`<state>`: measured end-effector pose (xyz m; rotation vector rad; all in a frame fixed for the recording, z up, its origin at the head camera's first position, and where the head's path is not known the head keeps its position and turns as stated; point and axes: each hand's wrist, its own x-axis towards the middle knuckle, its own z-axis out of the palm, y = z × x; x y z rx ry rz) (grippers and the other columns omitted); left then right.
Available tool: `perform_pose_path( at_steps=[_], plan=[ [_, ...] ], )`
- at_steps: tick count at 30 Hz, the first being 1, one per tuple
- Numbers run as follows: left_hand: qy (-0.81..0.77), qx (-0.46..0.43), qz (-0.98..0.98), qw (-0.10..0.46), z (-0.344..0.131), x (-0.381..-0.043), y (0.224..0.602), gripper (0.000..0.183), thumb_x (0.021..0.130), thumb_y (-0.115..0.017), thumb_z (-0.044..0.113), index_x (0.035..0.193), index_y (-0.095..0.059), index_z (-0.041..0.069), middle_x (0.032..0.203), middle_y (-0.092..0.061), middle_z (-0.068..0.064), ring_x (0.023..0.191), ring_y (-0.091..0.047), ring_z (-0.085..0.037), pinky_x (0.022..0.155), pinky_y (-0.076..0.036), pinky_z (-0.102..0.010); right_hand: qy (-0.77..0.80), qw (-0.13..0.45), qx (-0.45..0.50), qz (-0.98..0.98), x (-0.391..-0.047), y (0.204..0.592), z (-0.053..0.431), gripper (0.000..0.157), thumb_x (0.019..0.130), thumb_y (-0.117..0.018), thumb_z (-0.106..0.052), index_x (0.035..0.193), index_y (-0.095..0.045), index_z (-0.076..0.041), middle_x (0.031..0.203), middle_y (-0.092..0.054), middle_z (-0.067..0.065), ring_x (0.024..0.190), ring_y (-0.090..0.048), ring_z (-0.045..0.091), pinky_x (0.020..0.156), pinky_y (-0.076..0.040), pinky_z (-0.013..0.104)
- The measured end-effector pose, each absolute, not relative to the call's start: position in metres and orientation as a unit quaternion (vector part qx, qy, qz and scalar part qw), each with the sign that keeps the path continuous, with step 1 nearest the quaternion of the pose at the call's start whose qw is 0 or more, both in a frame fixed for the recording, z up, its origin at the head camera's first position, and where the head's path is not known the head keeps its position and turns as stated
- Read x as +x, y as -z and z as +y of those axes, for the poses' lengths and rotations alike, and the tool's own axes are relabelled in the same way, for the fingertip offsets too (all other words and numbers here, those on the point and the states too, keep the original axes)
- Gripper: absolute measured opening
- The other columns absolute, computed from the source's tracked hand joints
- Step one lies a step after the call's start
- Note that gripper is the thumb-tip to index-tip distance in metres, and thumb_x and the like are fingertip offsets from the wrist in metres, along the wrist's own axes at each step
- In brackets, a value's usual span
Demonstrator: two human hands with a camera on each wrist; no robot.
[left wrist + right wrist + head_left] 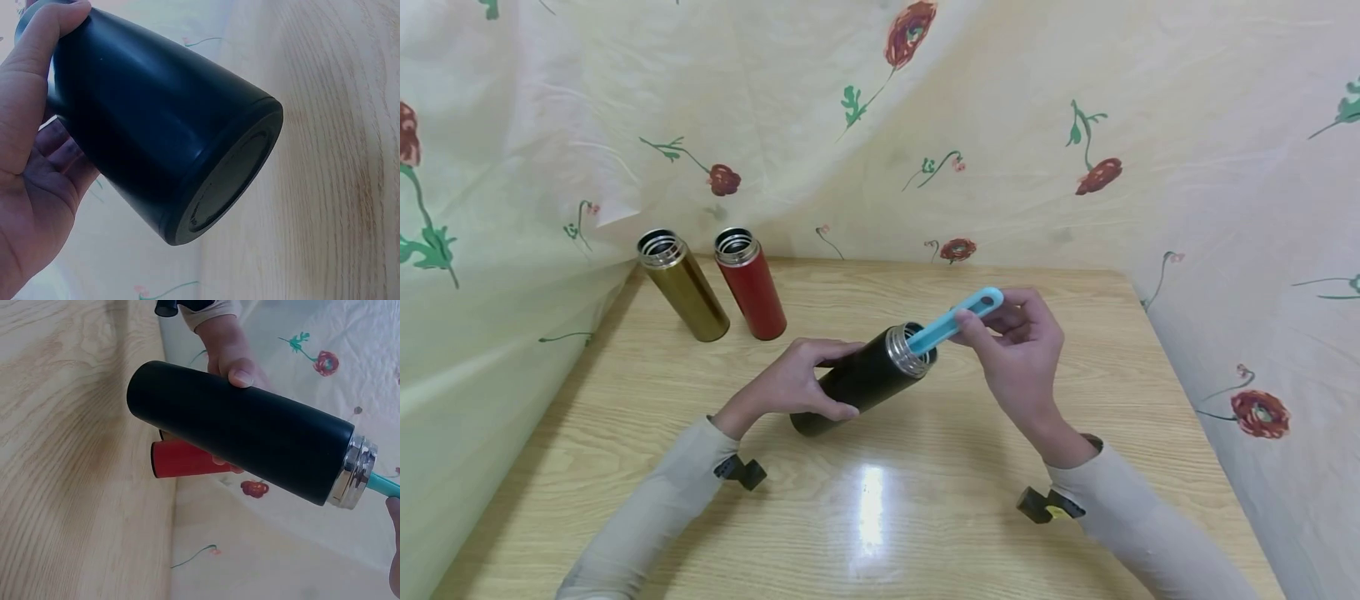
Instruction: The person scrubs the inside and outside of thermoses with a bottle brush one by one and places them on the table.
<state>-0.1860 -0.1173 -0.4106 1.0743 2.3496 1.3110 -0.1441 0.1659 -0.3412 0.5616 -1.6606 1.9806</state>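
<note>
My left hand [801,379] grips a black thermos bottle [868,375] around its body, thumb on the near side. The bottle is tilted above the table, its open steel mouth up and to the right; its base [231,181] shows in the left wrist view. With thumb and fingers my right hand [1022,350] pinches a light-blue long-handled tool [951,325], which has a hole at its top end. The tool runs into the bottle's mouth, and its far end is hidden inside. In the right wrist view the bottle [244,431] lies across the middle.
A gold thermos bottle [688,292] and a red thermos bottle [752,292] stand uncapped at the back left of the wooden table [962,517]. A flower-patterned cloth [1000,108] hangs behind and along both sides.
</note>
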Motion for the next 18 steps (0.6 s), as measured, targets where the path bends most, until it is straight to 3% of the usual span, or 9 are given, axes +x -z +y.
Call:
perform_pose_path(
  at_steps=[6, 18],
  plan=[
    [-0.451, 0.37, 0.803, 0.117, -0.119, -0.186, 0.412, 0.081, 0.075, -0.091, 0.028, 0.146, -0.057, 0.008, 0.138, -0.065, -0.005, 0.118, -0.065, -0.021, 0.1, -0.055, -0.046, -0.723, 0.253, 0.21, -0.607, -0.144, 0.341, 0.166, 0.022, 0.086, -0.067, 0.018, 0.103, -0.054, 0.018, 0.09, -0.075, 0.013, 0.076, -0.074, 0.02, 0.064, -0.062, 0.035],
    [-0.448, 0.372, 0.805, 0.109, -0.124, -0.188, 0.417, 0.08, 0.075, -0.091, 0.028, 0.144, -0.058, 0.008, 0.136, -0.066, -0.005, 0.116, -0.066, -0.021, 0.098, -0.056, -0.045, -0.718, 0.285, 0.191, -0.606, -0.143, 0.326, 0.176, 0.021, 0.085, -0.07, 0.015, 0.102, -0.058, 0.016, 0.086, -0.074, 0.015, 0.073, -0.074, 0.02, 0.064, -0.062, 0.035]
  ],
)
